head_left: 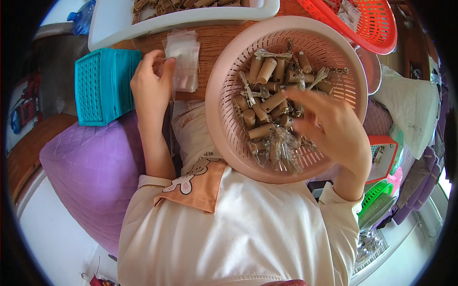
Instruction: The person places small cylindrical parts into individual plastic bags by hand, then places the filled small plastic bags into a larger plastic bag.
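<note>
A pale pink plastic basket (220, 81) stands in front of me, holding many tan cylinders (273, 101) with tied wire or string bundles (272, 54) and crinkled clear wrapping (281, 148). My right hand (331, 126) reaches over its right side; index finger and thumb are apart, the index tip at a cylinder's end. Left of the basket lies a small stack of clear plastic bags (187, 64) on the wooden table (212, 43). My left hand (151, 83) is beside that stack, fingers loosely bent and thumb apart, with the thumb at the bags' left edge.
A teal stack of baskets (90, 88) stands at the left. At the back are a white tray (191, 20) of tan pieces and a red basket (377, 28). A purple quilted cushion (90, 167) lies lower left; a green basket (374, 196) sits at right.
</note>
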`<state>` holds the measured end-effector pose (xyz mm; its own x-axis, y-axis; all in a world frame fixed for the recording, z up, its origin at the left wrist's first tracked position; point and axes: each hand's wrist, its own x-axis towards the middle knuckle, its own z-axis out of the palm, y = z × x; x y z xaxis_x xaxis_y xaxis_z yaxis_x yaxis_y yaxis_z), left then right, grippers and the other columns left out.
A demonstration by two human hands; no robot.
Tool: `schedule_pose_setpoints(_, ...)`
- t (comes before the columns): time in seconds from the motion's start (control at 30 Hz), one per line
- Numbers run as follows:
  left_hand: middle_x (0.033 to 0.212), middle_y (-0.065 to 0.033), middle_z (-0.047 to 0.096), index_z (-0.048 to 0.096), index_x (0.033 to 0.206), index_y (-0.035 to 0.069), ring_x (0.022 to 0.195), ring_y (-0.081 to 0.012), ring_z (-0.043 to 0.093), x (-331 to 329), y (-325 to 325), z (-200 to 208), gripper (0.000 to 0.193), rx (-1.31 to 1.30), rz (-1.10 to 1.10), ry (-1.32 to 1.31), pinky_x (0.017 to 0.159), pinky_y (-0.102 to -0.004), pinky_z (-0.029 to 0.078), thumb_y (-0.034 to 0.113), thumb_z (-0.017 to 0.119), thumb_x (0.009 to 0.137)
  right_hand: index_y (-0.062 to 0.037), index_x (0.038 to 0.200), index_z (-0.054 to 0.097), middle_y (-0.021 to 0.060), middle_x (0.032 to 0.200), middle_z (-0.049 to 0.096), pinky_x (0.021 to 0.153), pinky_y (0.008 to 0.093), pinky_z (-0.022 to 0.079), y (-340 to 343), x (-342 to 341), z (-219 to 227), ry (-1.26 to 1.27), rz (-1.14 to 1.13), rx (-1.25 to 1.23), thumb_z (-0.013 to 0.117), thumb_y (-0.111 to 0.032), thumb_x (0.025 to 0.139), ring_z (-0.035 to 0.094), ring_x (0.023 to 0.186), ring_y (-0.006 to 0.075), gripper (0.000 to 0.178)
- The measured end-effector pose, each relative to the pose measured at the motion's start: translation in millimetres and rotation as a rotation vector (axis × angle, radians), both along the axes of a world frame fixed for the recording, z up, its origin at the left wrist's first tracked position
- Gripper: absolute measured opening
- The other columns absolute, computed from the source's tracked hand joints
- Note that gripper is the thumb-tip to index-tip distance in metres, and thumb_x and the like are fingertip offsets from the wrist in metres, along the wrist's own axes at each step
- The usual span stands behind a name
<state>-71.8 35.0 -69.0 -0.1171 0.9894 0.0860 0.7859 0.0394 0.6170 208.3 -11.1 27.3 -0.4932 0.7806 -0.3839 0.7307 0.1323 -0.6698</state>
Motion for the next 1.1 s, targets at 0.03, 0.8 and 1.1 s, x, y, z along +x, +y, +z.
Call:
schedule_pose_setpoints(0.03, 0.082, -0.0148, 0.058, 0.054, 0.095, 0.000, 0.069, -0.0226, 0.057, -3, -1, -5, 0.029, 0.000, 0.006, 0.003, 0.062, -0.0312, 0.046, 0.020, 0.061, 0.075, -0.0059, 0.112, 0.047, 0.0133, 0.074, 0.055, 0.058, 0.0365, 0.044, 8, -6, -7, -0.005, -0.069, 0.103, 0.059, -0.015, 0.073, 0.056, 0.064, 0.0286, 0.042)
schedule_pose_setpoints(0.8, 0.074, -0.0097, 0.059, 0.055, 0.091, 0.001, 0.063, -0.0219, 0.057, -22, 21, -35, 0.032, -0.201, 0.101, -0.069, 0.058, -0.0310, 0.046, 0.014, 0.067, 0.064, -0.0043, 0.085, 0.037, 0.0010, 0.073, 0.043, 0.046, 0.0152, 0.031, -3, -2, -23, 0.515, -0.623, 0.141, 0.040, -0.008, 0.088, 0.036, 0.053, 0.0035, 0.005)
schedule_pose_setpoints(1.1, 0.069, -0.0140, 0.060, 0.058, 0.081, 0.003, 0.062, -0.0277, 0.059, -24, 16, -32, 0.011, -0.005, 0.044, 0.054, 0.055, -0.0340, 0.046, 0.012, 0.057, 0.074, 0.0016, 0.111, 0.042, 0.0040, 0.077, 0.047, 0.039, 0.0154, 0.029, -1, -13, -25, 0.566, -0.609, 0.254, 0.035, -0.022, 0.091, 0.037, 0.049, 0.0039, 0.032)
